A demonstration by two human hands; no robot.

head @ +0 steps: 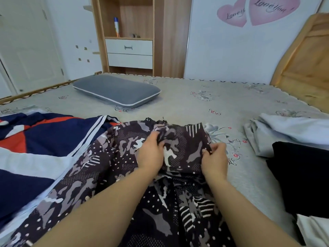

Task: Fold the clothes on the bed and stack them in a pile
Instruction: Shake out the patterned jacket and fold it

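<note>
A dark, thin garment printed with grey camouflage patches, white dots and stripes (124, 175) is lying across the near middle of the grey flower-printed bed sheet (187, 97). The left hand (150, 154) is gripping a bunched fold at its far edge, fingers curled into the cloth. The right hand (214, 157) is pinching the right edge, probably to pull the fabric square for folding. Two pink heart-shaped wall stickers (258, 11) are reading "Love You".

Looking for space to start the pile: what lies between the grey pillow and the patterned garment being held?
Only bare floral bedsheet separates the grey pillow from the patterned garment, per the head view.
</note>
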